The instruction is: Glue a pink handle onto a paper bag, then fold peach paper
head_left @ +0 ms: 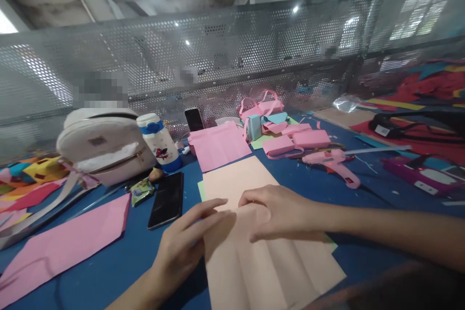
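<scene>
A large cream-coloured sheet of paper (250, 276) with creases lies in front of me, its near part rippled. Beneath it, another cream sheet (236, 174) reaches farther back, and green paper (201, 190) peeks out at the side. My left hand (185, 237) rests at the paper's left edge with its fingers stretched out. From the right, my right hand (276, 210) takes the upper sheet's far edge, thumb on the near side and bent fingers behind it. Part of the fingertips is hidden by the paper.
Left are pink paper (72, 247), a black phone (167, 201), a bottle (160, 143) and a white backpack (101, 147). Behind lie pink sheets (221, 145) and small pink paper bags (261, 106). A pink glue gun (334, 162) with a cord lies right; a perforated metal screen (225, 58) stands behind.
</scene>
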Available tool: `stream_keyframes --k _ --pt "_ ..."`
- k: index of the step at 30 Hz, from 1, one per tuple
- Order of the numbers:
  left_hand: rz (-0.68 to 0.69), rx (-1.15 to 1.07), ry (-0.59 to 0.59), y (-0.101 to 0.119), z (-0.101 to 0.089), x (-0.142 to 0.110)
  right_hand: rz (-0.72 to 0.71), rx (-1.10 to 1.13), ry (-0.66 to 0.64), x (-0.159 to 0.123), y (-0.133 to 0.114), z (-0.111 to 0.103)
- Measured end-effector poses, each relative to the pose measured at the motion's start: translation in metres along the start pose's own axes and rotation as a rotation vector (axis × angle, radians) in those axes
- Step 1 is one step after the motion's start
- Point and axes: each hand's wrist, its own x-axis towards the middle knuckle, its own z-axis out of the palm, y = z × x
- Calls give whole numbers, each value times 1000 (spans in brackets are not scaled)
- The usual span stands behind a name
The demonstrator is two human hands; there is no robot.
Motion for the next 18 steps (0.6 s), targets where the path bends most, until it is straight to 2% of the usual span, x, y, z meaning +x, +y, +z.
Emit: stream_keyframes --k 5,7,9,14,18 --pt "-304 -378 57 14 -11 4 57 52 30 -3 -3 -4" --pt "-375 -475 55 19 -11 5 59 57 37 -4 -4 -4" --pt "-397 -466 27 20 -8 7 37 62 33 -4 -5 -3" --pt "-381 -276 -39 20 -2 10 18 121 4 -3 -7 -3" --pt "-377 -257 -100 23 1 9 11 137 -26 -1 -5 -2"
